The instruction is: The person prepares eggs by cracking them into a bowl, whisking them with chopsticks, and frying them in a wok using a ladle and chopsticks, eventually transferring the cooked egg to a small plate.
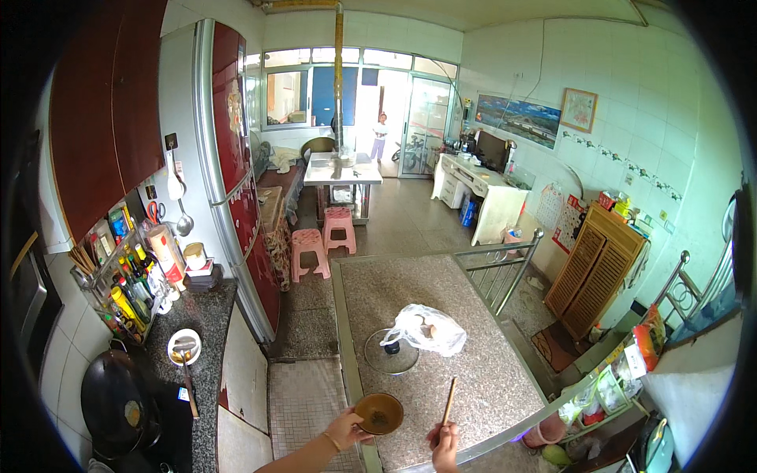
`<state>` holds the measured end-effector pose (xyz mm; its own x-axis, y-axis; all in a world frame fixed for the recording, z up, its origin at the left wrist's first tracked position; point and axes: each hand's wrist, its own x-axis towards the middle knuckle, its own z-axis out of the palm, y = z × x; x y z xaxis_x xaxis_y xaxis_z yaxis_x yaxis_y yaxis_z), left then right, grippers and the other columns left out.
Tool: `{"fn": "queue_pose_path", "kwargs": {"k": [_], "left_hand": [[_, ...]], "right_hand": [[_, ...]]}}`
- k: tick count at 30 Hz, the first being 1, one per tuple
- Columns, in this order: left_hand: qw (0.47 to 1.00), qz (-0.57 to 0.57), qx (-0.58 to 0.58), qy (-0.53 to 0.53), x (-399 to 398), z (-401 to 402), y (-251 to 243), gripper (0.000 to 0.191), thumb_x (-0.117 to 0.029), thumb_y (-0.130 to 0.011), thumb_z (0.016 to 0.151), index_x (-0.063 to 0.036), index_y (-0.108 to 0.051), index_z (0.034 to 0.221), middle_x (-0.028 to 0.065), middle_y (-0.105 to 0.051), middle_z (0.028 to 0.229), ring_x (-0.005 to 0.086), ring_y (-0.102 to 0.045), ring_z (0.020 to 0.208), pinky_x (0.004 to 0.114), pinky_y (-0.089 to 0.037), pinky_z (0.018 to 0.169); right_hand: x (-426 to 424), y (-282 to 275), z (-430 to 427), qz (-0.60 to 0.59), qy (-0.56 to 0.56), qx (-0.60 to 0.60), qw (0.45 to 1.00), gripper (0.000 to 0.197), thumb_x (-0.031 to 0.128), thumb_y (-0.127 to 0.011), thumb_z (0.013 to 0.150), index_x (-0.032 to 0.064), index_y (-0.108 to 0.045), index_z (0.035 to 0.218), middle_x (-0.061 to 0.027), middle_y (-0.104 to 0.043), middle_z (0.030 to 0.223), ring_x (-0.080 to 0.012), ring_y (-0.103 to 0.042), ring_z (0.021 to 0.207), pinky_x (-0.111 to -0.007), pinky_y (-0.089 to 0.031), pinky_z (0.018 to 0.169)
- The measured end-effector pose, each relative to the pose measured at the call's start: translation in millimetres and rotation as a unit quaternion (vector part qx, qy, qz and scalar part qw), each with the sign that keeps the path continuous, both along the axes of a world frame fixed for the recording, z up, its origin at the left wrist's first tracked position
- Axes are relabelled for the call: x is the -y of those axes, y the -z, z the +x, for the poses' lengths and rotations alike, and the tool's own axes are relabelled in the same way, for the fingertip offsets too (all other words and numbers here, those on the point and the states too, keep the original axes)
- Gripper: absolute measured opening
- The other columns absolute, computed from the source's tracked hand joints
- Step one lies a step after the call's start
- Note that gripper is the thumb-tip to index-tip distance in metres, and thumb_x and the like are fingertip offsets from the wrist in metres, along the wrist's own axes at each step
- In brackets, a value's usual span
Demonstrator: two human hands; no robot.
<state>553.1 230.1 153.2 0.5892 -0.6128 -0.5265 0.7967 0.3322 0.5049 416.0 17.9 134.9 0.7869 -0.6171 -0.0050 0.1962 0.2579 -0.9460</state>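
Note:
My left hand (344,430) grips the rim of a brown bowl (379,413) over the left edge of the speckled stone counter (485,378); a little dark matter lies in the bowl's bottom. To its right, my right hand (445,444) is closed around chopsticks or a thin wooden stick (450,402), whose tip points up and away from me. Beyond the bowl, a glass lid (401,362) with a black knob lies on the counter. A clear plastic bag (449,337) with roundish, pale brown things inside touches or overlaps the lid's far edge.
At left, a black wok (112,402) and a white bowl (184,347) with a utensil across it stand by bottles (127,304). Metal railings (514,272) adjoin the counter. Pink stools (310,254) stand beyond; a person (379,136) is at the far doorway.

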Motion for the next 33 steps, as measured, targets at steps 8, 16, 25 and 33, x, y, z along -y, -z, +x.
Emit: {"fn": "queue_pose_path", "kwargs": {"k": [8, 16, 25, 33], "left_hand": [[0.991, 0.131, -0.031, -0.028, 48, -31, 3, 0.05, 0.003, -0.04, 0.082, -0.0119, -0.033, 0.129, 0.0121, -0.041, 0.124, 0.031, -0.049, 0.112, 0.051, -0.048, 0.089], [0.966, 0.11, 0.23, -0.046, 61, -21, 66, 0.048, -0.002, -0.055, 0.081, -0.0142, -0.04, 0.124, 0.0024, -0.046, 0.12, 0.0207, -0.053, 0.102, 0.04, -0.049, 0.084], [0.97, 0.221, 0.085, -0.06, 41, -21, -10, 0.042, -0.032, -0.059, 0.084, -0.0085, -0.05, 0.117, 0.0009, -0.052, 0.099, 0.0101, -0.044, 0.083, 0.029, -0.04, 0.072], [0.915, 0.266, 0.267, -0.145, 17, 16, 3, 0.031, -0.033, -0.048, 0.092, -0.0029, -0.054, 0.09, 0.0011, -0.048, 0.073, 0.0097, -0.041, 0.066, 0.027, -0.036, 0.064]], "right_hand": [[39, -23, -15, -0.122, 0.043, -0.05, 0.99, 0.02, 0.025, -0.046, 0.095, 0.0064, -0.051, 0.097, -0.0005, -0.054, 0.066, -0.0025, -0.036, 0.048, -0.018, -0.029, 0.043], [38, -10, 3, -0.203, 0.043, -0.086, 0.974, 0.018, 0.017, -0.05, 0.092, 0.001, -0.056, 0.088, -0.0036, -0.056, 0.07, -0.0097, -0.05, 0.064, -0.026, -0.042, 0.056], [47, -58, 22, -0.404, 0.002, -0.115, 0.907, 0.018, 0.004, -0.059, 0.081, -0.0023, -0.062, 0.098, -0.0169, -0.059, 0.082, -0.031, -0.058, 0.074, -0.035, -0.047, 0.066], [60, -33, 48, -0.342, 0.058, -0.178, 0.921, 0.02, 0.009, -0.058, 0.085, -0.0018, -0.06, 0.101, -0.0162, -0.061, 0.084, -0.0254, -0.06, 0.07, -0.034, -0.048, 0.063]]}}
